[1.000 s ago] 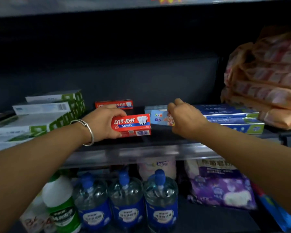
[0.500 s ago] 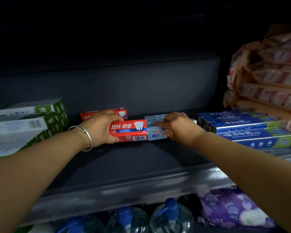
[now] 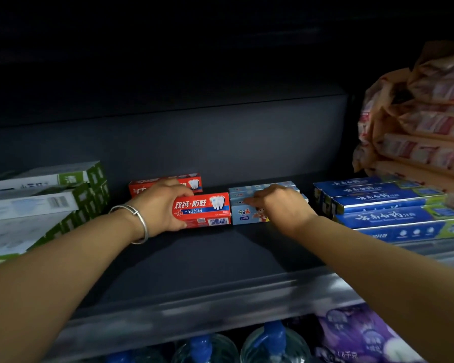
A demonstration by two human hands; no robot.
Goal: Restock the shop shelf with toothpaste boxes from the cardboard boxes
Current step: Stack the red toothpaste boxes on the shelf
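Red cardboard fills our left hand (image 3: 161,205): fingers and thumb curl round the left end of a red toothpaste box (image 3: 203,209), set deep on the shelf (image 3: 194,260) near its back wall. Our right hand (image 3: 281,203) curls over a pale blue toothpaste box (image 3: 243,214) touching the red one's right end, atop a blue stack; its fingertips are hidden. Another red box (image 3: 192,182) lies behind. Green-and-white boxes (image 3: 45,203) pile at the shelf's left edge, dark blue boxes (image 3: 393,213) at the right.

Dim, shadowy upper half; soft focus, wide-angle bowing at edges.
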